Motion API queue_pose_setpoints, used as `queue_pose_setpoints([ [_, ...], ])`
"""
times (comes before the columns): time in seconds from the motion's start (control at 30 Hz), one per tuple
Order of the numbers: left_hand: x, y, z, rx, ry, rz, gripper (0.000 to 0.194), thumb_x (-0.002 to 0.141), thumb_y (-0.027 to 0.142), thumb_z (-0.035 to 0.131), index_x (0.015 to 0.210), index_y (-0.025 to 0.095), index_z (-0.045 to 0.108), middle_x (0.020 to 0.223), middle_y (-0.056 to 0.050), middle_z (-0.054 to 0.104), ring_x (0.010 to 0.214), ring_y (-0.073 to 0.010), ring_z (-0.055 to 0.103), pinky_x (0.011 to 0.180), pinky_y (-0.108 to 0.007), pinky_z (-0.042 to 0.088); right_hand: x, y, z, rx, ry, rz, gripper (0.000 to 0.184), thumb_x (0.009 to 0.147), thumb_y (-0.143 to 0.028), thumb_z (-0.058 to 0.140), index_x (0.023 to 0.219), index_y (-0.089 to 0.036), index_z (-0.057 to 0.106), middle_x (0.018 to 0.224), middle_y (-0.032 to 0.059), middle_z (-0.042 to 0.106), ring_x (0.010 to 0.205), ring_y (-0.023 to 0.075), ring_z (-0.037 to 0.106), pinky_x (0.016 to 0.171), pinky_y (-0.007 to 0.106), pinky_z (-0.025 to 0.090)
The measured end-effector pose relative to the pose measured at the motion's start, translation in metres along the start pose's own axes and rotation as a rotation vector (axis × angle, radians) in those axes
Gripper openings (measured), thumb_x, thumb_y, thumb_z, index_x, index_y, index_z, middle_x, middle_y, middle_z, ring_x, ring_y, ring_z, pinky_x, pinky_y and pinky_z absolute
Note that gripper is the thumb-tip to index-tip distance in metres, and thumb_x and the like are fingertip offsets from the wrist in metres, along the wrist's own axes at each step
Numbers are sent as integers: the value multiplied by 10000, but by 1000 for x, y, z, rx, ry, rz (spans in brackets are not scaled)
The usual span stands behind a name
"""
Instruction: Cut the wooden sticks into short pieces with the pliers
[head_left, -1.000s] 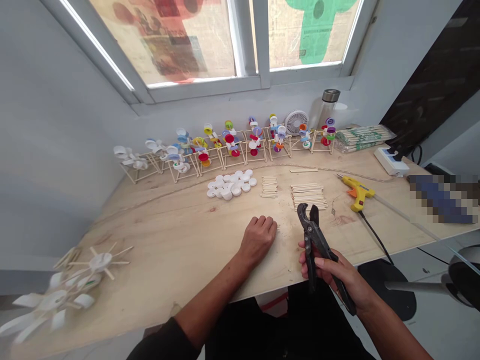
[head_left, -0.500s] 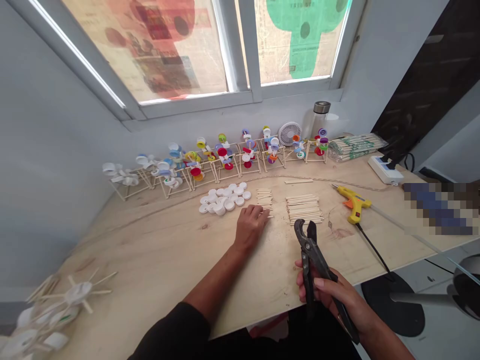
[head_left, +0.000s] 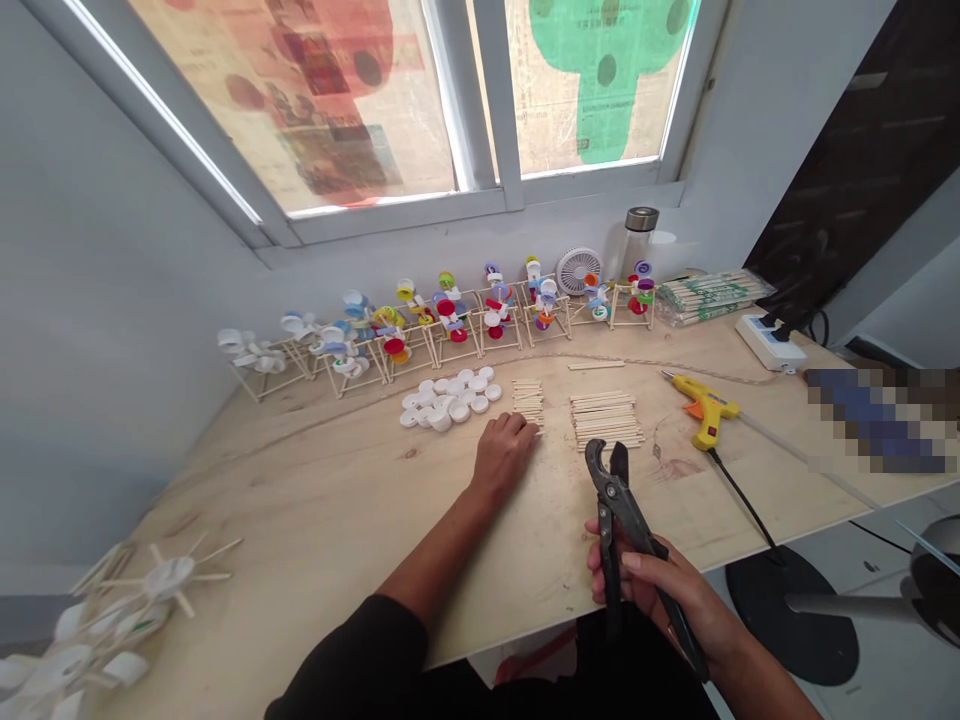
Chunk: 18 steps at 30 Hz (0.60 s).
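Left forearm reaches in over the desk's near edge, slanting forward and to the right. Left hand [head_left: 504, 458] palm down, low on the desk [head_left: 337, 510], fingers bent at the near end of the narrow row of short sticks [head_left: 527, 398]. Whether it pinches a stick or only rests there, cannot tell. Right hand [head_left: 675, 590] at the near edge, thumb up, clasping the black cutter [head_left: 626, 520] by its handles; cutter head points to the far edge, hooked jaw and blade apart, just on the near side of the wide row of longer sticks [head_left: 604, 420].

Against the earliest view: left hand lay on bare wood, nearer the near edge and apart from the narrow row; now it is at that row. Right hand keeps the same hold on the cutter. Little change since the middle view.

White caps [head_left: 450, 397] left of the narrow row; yellow glue gun [head_left: 705, 408] toward the right edge; wheels of coloured caps [head_left: 457, 310] on stick frames along the far edge.

Left fingertips partly hidden by the hand. Right palm behind the handles. White-cup wheel [head_left: 67, 665] at the desk's near left is cut off by the view. Item at the right edge pixelated, unreadable.
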<state>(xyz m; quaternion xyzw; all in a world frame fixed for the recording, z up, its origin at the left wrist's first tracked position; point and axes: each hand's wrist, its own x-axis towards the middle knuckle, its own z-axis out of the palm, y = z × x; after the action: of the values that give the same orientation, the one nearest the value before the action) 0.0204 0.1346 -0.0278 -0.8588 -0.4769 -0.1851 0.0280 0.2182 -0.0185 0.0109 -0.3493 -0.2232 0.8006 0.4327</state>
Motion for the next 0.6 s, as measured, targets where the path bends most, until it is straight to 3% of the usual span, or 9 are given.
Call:
queue_pose_setpoints([
  [0.2, -1, 1, -1, -47, 24, -47, 199, 860, 248, 416, 860, 179, 603, 859, -66, 573, 807, -180, 487, 709, -305, 368, -1, 4, -5, 36, -9, -21, 346, 750, -286, 609, 1081, -185, 594, 905, 74, 612, 804, 194, 577, 783, 356, 416],
  [0.37, -10, 19, -2, -113, 38, -71, 241, 877, 263, 376, 853, 177, 600, 852, -58, 586, 816, -160, 520, 723, -280, 393, -2, 8, -6, 77, -18, -88, 333, 771, -280, 582, 1086, -172, 588, 907, 81, 607, 827, 205, 573, 799, 363, 409],
  [0.47, -11, 40, 1, -129, -11, -70, 243, 882, 255, 354, 865, 188, 587, 830, -47, 597, 777, -145, 546, 686, -252, 405, -2, 9, -5, 83, 8, -123, 337, 765, -291, 586, 1084, -184, 587, 899, 78, 610, 834, 208, 572, 813, 369, 406],
  [0.5, -10, 47, 2, -119, -86, -76, 239, 885, 239, 337, 917, 194, 570, 861, -47, 604, 777, -141, 556, 672, -243, 408, -3, 9, -4, 84, 19, -132, 338, 763, -294, 588, 1084, -189, 586, 896, 76, 610, 828, 206, 572, 816, 371, 404],
  [0.6, -4, 66, 5, -101, -163, -63, 232, 858, 170, 355, 1029, 203, 509, 886, -47, 626, 738, -151, 583, 607, -237, 409, -4, 10, -3, 83, 42, -147, 341, 758, -304, 590, 1080, -194, 586, 893, 75, 609, 791, 197, 569, 816, 377, 404],
])
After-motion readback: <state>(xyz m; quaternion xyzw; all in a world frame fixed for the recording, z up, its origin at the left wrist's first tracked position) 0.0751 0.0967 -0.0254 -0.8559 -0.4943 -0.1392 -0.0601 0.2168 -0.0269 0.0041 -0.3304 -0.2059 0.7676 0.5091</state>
